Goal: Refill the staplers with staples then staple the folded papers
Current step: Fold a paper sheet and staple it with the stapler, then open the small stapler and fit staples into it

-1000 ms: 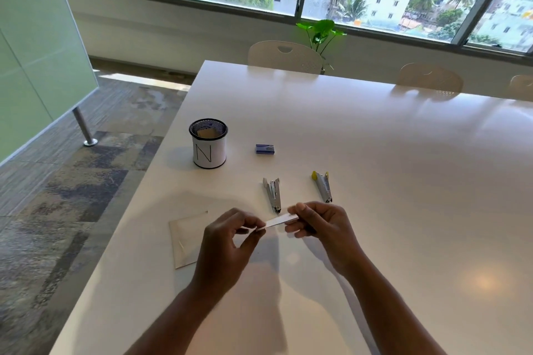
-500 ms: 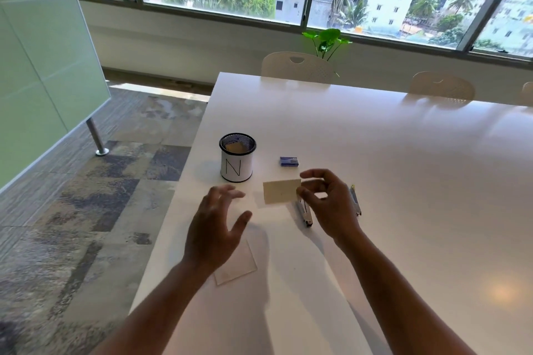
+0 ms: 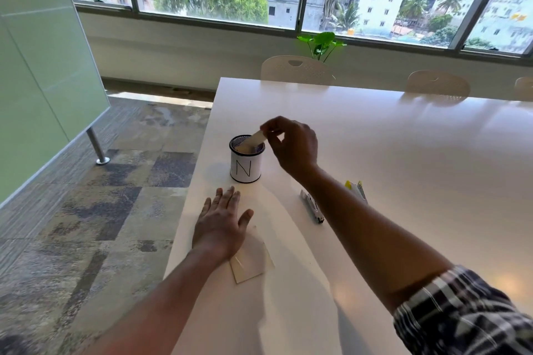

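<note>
Currently the right hand [image 3: 291,147] pinches a folded paper [image 3: 253,140] in a fingertip grip, the paper's lower end dipping into the mesh cup [image 3: 246,163] marked "N". The left hand [image 3: 222,225] lies flat on the white table [image 3: 403,181], fingers straight and apart, holding nothing; its heel covers part of a second folded paper [image 3: 251,264]. Two staplers lie right of the cup: a silver stapler [image 3: 313,207] and a yellow-tipped stapler [image 3: 356,189], both partly hidden behind the right forearm.
</note>
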### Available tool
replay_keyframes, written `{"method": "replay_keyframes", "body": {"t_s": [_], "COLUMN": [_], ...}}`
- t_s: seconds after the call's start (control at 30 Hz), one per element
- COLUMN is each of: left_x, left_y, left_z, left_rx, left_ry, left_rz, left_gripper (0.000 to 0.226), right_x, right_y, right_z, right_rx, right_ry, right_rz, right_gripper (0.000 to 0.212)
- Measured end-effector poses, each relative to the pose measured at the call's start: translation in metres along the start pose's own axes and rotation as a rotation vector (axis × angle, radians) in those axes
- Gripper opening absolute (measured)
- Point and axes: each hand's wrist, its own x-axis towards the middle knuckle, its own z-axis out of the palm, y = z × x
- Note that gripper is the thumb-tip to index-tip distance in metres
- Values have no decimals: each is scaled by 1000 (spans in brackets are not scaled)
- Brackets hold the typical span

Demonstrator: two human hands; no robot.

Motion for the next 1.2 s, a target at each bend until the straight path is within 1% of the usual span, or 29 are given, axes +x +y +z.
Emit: {"method": "replay_keyframes", "body": {"t_s": [0.27, 0.43, 0.67, 0.8, 1.0, 1.2], "left_x": [0, 0, -3, -3, -3, -3], "left_y": [-2, -1, 0, -1, -3, -3], "left_z": [3, 2, -2, -2, 0, 0], "left_rx": [6, 2, -30, -29, -30, -41], "left_ry": [9, 15, 27, 35, 39, 44], "left_rz": [-4, -7, -6, -4, 3, 8], "left_gripper": [67, 65, 62, 62, 62, 61], "right_x": [20, 30, 21, 9, -40, -98], "right_y": [7, 11, 20, 29, 63, 109], "right_z": [44, 51, 54, 43, 14, -25], "right_rx": [-230, -270, -195, -73, 60, 17], "right_ry": [-284, -337, -316, -202, -53, 57], "right_rz": [-181, -222, -186, -93, 66, 213], "right_gripper": [21, 22, 30, 33, 30, 26]}}
